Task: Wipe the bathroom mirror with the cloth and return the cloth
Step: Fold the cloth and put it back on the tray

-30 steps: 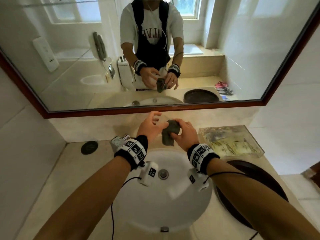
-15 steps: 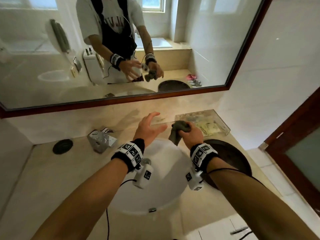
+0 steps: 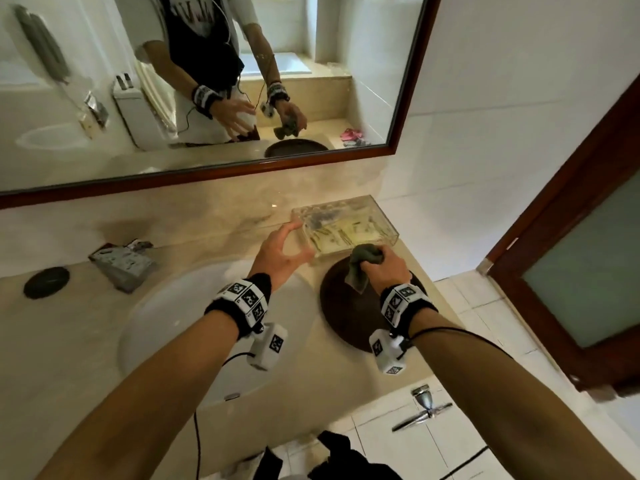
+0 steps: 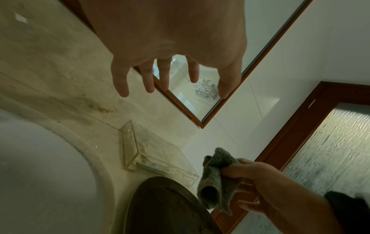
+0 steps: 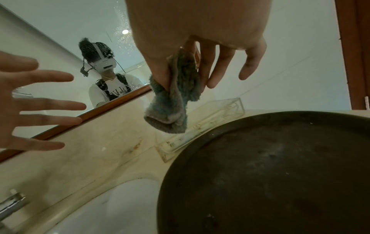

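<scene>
The grey-green cloth [image 3: 362, 266] hangs bunched from my right hand [image 3: 384, 268], pinched between thumb and fingers above the dark round tray [image 3: 341, 320]. The right wrist view shows the cloth [image 5: 176, 98] dangling over that tray [image 5: 280, 174]; in the left wrist view the cloth [image 4: 215, 182] is at lower right. My left hand [image 3: 284, 251] hovers with fingers spread and holds nothing, between the basin and the clear box. The wood-framed mirror [image 3: 311, 98] fills the wall above the counter.
A clear plastic box [image 3: 346, 226] stands at the back right of the beige counter [image 3: 69, 341]. A white basin [image 3: 194, 327] lies at the middle, a metal tap block [image 3: 123, 265] and a black round lid [image 3: 46, 282] at the left. A wood-framed glass door [image 3: 585, 258] stands right.
My right hand has carried the cloth from above the basin rightward to above the dark tray. My left hand let go of the cloth and spread open.
</scene>
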{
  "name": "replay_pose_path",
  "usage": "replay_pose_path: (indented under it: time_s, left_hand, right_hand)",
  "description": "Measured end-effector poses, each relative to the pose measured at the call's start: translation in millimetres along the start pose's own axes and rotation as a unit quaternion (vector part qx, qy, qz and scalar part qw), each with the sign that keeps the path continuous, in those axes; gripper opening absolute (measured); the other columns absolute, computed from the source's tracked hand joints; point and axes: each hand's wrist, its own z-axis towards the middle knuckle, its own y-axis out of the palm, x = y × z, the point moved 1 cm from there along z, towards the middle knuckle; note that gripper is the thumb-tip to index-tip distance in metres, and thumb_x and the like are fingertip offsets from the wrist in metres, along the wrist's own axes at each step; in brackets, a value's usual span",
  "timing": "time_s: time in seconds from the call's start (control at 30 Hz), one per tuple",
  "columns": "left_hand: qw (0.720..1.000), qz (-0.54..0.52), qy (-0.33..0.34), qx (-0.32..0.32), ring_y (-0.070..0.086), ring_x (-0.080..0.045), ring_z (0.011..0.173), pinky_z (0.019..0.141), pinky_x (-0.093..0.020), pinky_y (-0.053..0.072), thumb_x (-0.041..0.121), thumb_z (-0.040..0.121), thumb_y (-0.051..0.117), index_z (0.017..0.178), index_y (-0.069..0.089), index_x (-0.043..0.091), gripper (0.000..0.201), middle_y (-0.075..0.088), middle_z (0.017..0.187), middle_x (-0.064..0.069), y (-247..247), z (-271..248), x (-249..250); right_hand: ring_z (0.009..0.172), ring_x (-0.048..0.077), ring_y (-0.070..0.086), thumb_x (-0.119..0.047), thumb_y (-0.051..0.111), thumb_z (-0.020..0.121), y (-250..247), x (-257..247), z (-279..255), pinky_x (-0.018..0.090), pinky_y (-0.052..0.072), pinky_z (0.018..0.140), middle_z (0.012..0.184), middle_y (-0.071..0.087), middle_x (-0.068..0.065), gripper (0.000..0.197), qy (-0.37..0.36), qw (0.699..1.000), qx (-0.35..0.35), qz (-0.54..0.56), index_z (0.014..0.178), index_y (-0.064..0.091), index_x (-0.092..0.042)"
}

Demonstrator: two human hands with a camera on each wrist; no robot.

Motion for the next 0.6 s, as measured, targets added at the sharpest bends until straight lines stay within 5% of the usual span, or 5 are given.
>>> replay_pose_path:
  time_s: [0.17, 0.47, 0.6]
  left_hand:
    - [1.000, -0.006, -0.011, 0.006, 0.040, -0.011, 0.127, 0.105, -0.038, 0.036, 0.047, 0.079, 0.073, 0.127, 0.046, 0.047, 0.055, 0.045, 0.141, 0.006, 31, -3, 0]
    - [0.999, 0.031, -0.040, 0.015, 0.042, -0.012, 0.127, 0.106, -0.037, 0.037, 0.046, 0.079, 0.072, 0.131, 0.046, 0.042, 0.058, 0.048, 0.136, 0.007, 49, -9, -10]
    - [0.998, 0.040, -0.046, 0.027, 0.041, -0.013, 0.129, 0.107, -0.039, 0.037, 0.044, 0.080, 0.071, 0.131, 0.046, 0.042, 0.057, 0.048, 0.138, 0.005, 50, -12, -7]
  right_hand:
    - [0.107, 0.034, 0.059, -0.039, 0.061, 0.071, -6, 41, 6, 0.052, 0.041, 0.100, 0.116, 0.064, 0.007, 0.061, 0.018, 0.999, -0.030, -0.027, 0.127, 0.039, -0.035]
    - [0.121, 0.032, 0.049, -0.030, 0.060, 0.080, -3, 66, 14, 0.053, 0.034, 0.104, 0.123, 0.060, 0.006, 0.055, 0.050, 0.987, -0.116, -0.098, 0.131, 0.039, -0.034]
    - [0.134, 0.032, 0.035, -0.028, 0.062, 0.081, 3, 64, 16, 0.058, 0.029, 0.109, 0.142, 0.042, 0.009, 0.069, 0.060, 0.983, -0.118, -0.126, 0.143, 0.033, -0.033]
